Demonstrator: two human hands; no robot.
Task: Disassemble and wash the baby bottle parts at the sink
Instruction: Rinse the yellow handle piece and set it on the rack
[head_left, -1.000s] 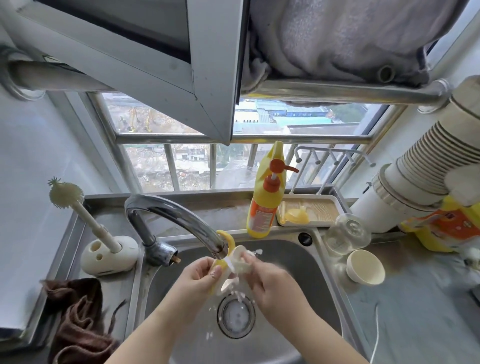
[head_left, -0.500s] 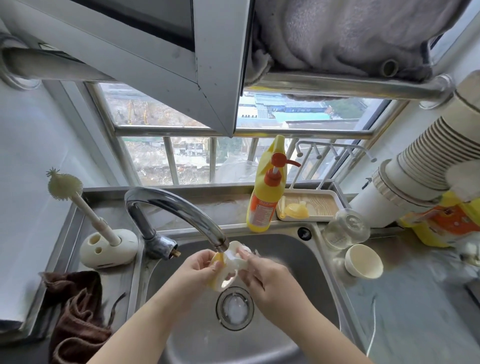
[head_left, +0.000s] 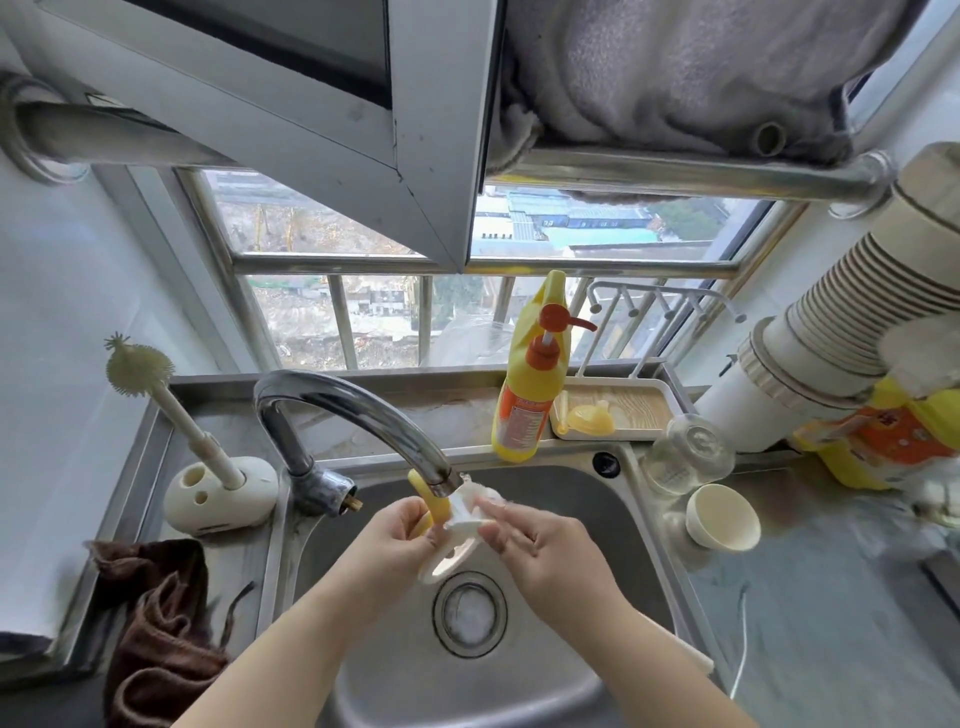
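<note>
Over the steel sink (head_left: 644, 540), just under the faucet spout (head_left: 441, 475), my left hand (head_left: 395, 540) grips a cream bottle collar ring with yellow handles (head_left: 447, 556). My right hand (head_left: 535, 545) pinches the ring's upper edge with thumb and fingers. The glass bottle body (head_left: 688, 457) lies upside down on the counter to the right, beside a cream cap (head_left: 722, 517). A yellow nipple part (head_left: 589, 418) rests in the drying tray (head_left: 649, 410) behind the sink.
A yellow soap pump bottle (head_left: 524, 405) stands at the sink's back rim. A bottle brush in its cream holder (head_left: 218, 493) sits left of the faucet, with a brown cloth (head_left: 156, 613) in front. A drain strainer (head_left: 470, 613) lies below my hands. White duct pipe (head_left: 831, 353) at right.
The ring has turned in my hands, its open cream rim now facing down toward the drain. Both hands stay under the spout, shifted slightly.
</note>
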